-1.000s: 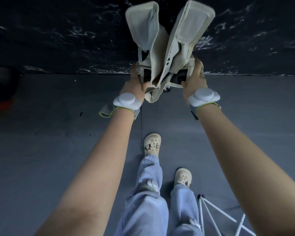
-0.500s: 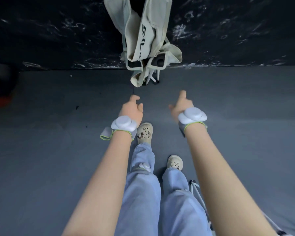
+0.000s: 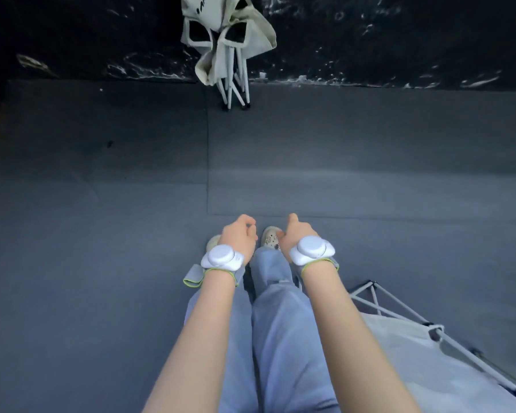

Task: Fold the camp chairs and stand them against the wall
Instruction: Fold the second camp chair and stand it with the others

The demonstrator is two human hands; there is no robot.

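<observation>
Two hands empty: left hand (image 3: 239, 234) loosely curled, right hand (image 3: 291, 234) half-closed with thumb out, neither grip on anything. Folded camp chair (image 3: 225, 40) stands upright against the dark wall (image 3: 399, 37), legs on the grey floor (image 3: 102, 204) (well apart from hands). Second chair (image 3: 423, 350), unfolded, sits lower right.

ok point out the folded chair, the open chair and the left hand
folded chair (image 3: 221, 58): head view, on its bunched fabric
open chair (image 3: 411, 356): head view, on its seat fabric
left hand (image 3: 239, 235): head view, back of the hand
</observation>
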